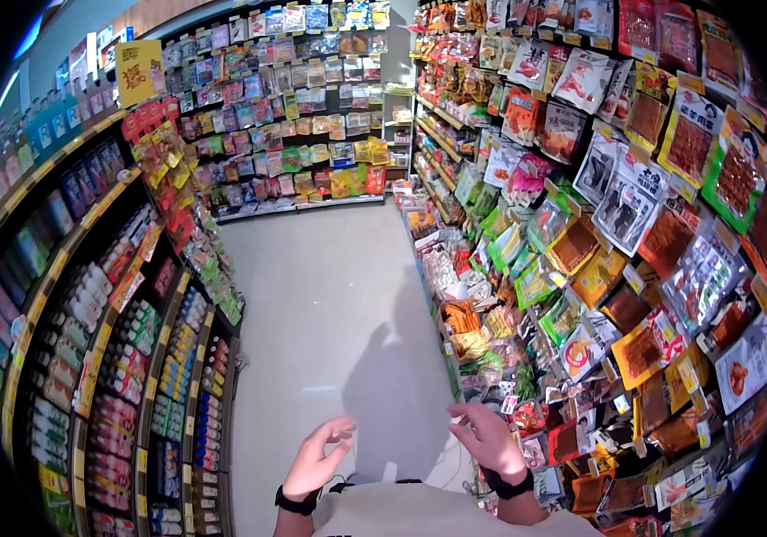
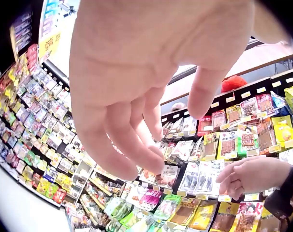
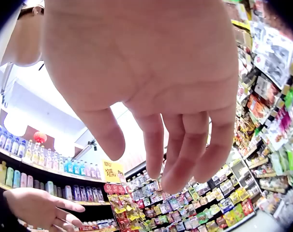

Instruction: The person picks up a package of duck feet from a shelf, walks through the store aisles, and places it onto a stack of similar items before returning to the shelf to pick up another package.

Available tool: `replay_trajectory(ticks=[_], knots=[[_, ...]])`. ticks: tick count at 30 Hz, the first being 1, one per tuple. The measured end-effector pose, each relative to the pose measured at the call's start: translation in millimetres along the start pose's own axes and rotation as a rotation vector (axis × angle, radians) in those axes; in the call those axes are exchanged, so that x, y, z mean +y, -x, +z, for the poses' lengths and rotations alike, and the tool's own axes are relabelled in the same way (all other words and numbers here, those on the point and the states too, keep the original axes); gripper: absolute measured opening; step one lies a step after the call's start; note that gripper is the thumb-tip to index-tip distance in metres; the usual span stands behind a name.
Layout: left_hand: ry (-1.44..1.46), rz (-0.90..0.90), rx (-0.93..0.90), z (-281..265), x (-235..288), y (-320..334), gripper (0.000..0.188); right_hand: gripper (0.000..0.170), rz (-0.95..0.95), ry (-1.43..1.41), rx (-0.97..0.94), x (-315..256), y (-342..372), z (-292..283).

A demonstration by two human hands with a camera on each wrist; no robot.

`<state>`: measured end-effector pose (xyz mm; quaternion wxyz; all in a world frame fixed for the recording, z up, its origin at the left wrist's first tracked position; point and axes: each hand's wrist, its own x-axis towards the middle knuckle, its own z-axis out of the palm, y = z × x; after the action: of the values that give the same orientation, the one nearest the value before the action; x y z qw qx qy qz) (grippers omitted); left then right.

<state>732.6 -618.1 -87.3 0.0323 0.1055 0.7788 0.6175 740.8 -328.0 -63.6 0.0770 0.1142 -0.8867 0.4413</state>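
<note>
Both hands are held out in front of the body over the shop aisle, apart from each other. My left hand (image 1: 319,456) has loosely bent fingers and nothing in its palm, as the left wrist view shows close up. Opposite it, my right hand (image 1: 491,440) is likewise relaxed and bare of any item, its fingers (image 3: 189,140) hanging down in the right wrist view. Nearest to the right hand are hanging snack packets (image 1: 571,438) on the right-hand rack. A dark band (image 1: 507,483) circles the right wrist, and another (image 1: 297,501) the left.
Shelves of bottles and cans (image 1: 115,385) line the left side. Packaged snacks (image 1: 625,197) cover the right wall, jutting toward the aisle. A rack of small packets (image 1: 285,107) closes the far end. Pale floor tiles (image 1: 312,295) run between, with a shadow. A yellow sign (image 1: 139,73) stands at upper left.
</note>
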Motion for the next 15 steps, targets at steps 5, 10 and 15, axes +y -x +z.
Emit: replay_trajectory(ticks=[5,10,15], knots=[[0.02,0.013,-0.079,3,-24,-83,0.036,0.029,0.083,-0.067,0.036,35,-43,4],[-0.048,0.08,-0.164,-6,-25,-182,0.039,0.027,0.225,0.051,0.12,53,-97,-5],[-0.056,0.166,-0.216,-25,-3,-275,0.037,0.023,0.185,0.03,0.322,61,-162,-23]])
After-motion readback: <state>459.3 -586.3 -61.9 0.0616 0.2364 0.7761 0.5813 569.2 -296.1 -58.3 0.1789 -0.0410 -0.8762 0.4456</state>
